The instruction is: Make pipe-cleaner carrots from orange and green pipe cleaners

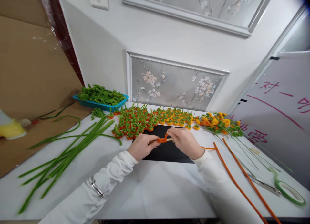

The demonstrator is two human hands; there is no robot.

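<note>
Between my fingertips a thin wooden stick (170, 139) lies level, with an orange pipe cleaner (162, 140) coiled round its middle. My left hand (140, 147) pinches the stick's left end beside the coil. At the other side, my right hand (186, 142) is closed on the pipe cleaner's raised strand, close to the stick's right end. An orange tail comes out below the right wrist. Both hands are over a black mat (160, 153) on the white table. Just beyond them stand several small orange-red pieces with green stems (132, 120) and yellow-orange ones (173, 117).
Long green pipe cleaners (72, 156) lie at left, below a blue tray (97, 105) heaped with green loops. At right are yellow-orange flowers (215, 121), loose orange pipe cleaners (238, 182), metal scissors or tweezers (263, 185) and green tape (290, 192). A panelled wall (104, 56) stands behind.
</note>
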